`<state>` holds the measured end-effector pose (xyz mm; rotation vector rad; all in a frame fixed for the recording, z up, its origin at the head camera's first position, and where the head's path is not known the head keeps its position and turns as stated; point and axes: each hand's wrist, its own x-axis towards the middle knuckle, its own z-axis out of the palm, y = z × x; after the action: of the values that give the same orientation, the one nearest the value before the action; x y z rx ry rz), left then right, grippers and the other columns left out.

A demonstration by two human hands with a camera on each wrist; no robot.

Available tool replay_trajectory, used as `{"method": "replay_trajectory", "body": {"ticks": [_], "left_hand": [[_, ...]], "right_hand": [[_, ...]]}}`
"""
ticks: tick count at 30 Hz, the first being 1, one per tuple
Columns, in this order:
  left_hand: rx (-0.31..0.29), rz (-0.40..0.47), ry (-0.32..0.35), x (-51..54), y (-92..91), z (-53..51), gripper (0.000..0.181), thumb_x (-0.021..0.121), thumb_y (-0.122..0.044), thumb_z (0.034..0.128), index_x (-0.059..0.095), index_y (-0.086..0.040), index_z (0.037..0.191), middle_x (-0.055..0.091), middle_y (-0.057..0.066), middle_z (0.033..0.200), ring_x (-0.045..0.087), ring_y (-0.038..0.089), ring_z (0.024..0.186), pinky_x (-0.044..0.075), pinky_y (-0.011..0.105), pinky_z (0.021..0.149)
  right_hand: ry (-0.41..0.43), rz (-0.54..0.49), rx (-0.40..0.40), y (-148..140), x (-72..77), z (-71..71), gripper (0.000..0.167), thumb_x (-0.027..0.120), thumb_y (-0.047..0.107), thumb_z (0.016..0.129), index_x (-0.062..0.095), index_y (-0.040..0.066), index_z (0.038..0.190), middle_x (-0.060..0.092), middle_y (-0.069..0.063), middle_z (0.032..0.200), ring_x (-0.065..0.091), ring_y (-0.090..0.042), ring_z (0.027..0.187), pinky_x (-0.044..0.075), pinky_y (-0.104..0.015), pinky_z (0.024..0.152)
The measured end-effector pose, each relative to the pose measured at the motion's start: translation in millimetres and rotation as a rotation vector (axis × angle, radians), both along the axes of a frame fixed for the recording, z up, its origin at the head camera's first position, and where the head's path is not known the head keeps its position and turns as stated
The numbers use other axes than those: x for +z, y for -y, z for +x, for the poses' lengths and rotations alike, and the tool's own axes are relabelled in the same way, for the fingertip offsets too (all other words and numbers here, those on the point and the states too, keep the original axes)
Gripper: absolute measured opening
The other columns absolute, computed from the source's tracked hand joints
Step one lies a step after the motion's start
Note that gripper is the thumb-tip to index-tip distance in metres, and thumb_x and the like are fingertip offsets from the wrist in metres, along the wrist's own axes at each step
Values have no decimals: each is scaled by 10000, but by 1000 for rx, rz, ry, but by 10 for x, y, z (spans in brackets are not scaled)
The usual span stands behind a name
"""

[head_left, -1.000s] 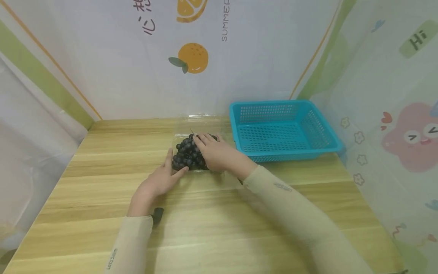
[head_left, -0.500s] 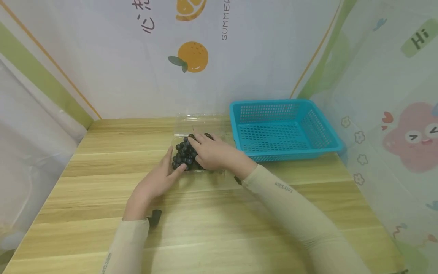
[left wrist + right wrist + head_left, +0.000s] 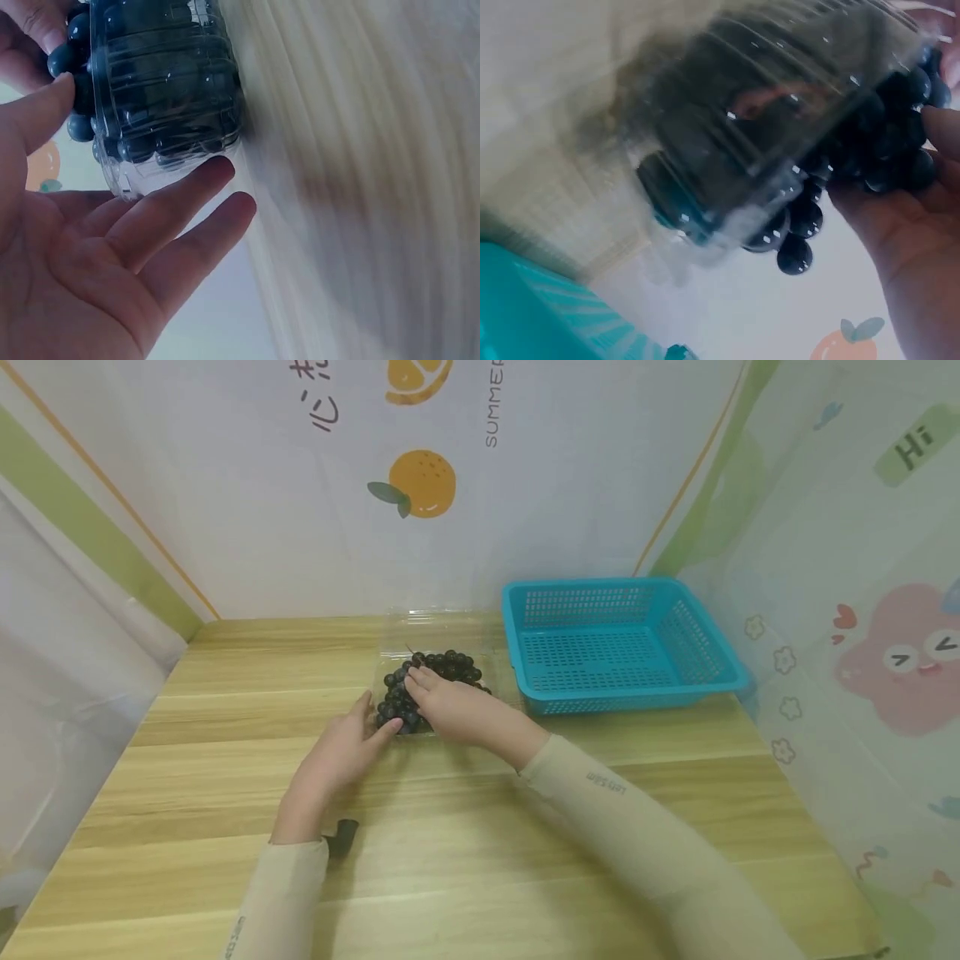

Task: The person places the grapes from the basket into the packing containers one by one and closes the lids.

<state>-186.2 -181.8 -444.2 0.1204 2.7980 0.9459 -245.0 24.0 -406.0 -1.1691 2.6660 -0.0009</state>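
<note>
Dark grapes (image 3: 453, 668) lie heaped in a clear plastic box (image 3: 169, 82), and some stand above its rim. The box's clear lid (image 3: 438, 628) is folded back toward the wall. My left hand (image 3: 333, 756) is at the box's left side; its thumb touches a grape, while the fingers extend along the wall. My right hand (image 3: 465, 708) lies over the middle of the grapes with its fingers extended together. In the right wrist view its thumb side touches the grapes (image 3: 795, 255); some fingertips are hidden among them.
A blue perforated basket (image 3: 630, 700) stands right of the box, with nothing visible inside. Both rest on a wood-grain table (image 3: 450, 860). Behind is a white printed cloth (image 3: 300, 543); another printed cloth (image 3: 810, 568) hangs at the right.
My right hand has shifted toward the left front over the grapes, uncovering those at the back right. My left hand stays at the box's left side with only slight movement.
</note>
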Motion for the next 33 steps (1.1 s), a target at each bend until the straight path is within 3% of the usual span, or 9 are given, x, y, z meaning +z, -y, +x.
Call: {"method": "replay_trajectory", "body": {"ticks": [3,6,11,17,21,25,28,33], "left_hand": [[16,9,19,28,-15,-24,924,496,-540,1104,114,78,1675,394,352,1633,491,520,1464,359,670,1239],[40,21,29,57,-28,-49,845,536,-431,1113,158,84,1667,439,354,1603,508,519,1452,385,672,1222],[84,44,67,116,-41,-79,799,591,-332,1098,191,60,1668,475,340,1581,507,512,1457,388,692,1209],[58,133,128,148,21,-93,852,584,-361,1093,123,38,1688,407,355,1627,461,527,1489,387,703,1207],[30,247,199,144,107,-74,943,605,-452,1075,59,-19,1710,374,355,1654,410,543,1520,381,707,1215],[-5,314,276,180,145,-97,1031,571,-582,1061,-37,-70,1717,331,358,1676,477,521,1486,378,712,1216],[-21,328,298,251,146,-170,1029,495,-635,1072,-87,-78,1712,291,365,1691,522,519,1451,390,700,1215],[2,326,265,367,131,-367,954,408,-613,1105,-74,-53,1709,237,351,1716,417,540,1517,382,664,1240]], "right_hand": [[19,-39,16,-48,-85,-10,615,410,216,1169,167,18,1698,76,-155,1803,65,-292,1687,380,-364,1288],[34,-91,22,-104,-190,-5,716,402,375,1166,81,40,1711,-18,-143,1812,-8,-293,1691,279,-475,1336],[-31,-85,32,-151,-329,45,966,446,614,1095,-59,66,1708,-169,-134,1798,-108,-297,1684,213,-559,1347],[-15,-151,1,-174,-302,5,988,500,601,1082,-76,105,1713,-158,-115,1806,-54,-277,1694,234,-546,1345],[27,-196,-78,-190,-219,-20,909,456,604,1094,-25,166,1728,-116,-90,1817,52,-262,1697,224,-553,1353],[49,-195,-173,-212,-158,-2,871,392,649,1093,22,191,1734,-67,-119,1819,46,-283,1698,156,-598,1360],[62,-205,-244,-238,-127,15,861,377,659,1092,46,192,1735,-25,-154,1816,62,-318,1695,126,-605,1364],[118,-290,-405,-289,-88,21,832,348,628,1108,82,147,1733,-9,-210,1804,74,-408,1680,134,-610,1360]]}}
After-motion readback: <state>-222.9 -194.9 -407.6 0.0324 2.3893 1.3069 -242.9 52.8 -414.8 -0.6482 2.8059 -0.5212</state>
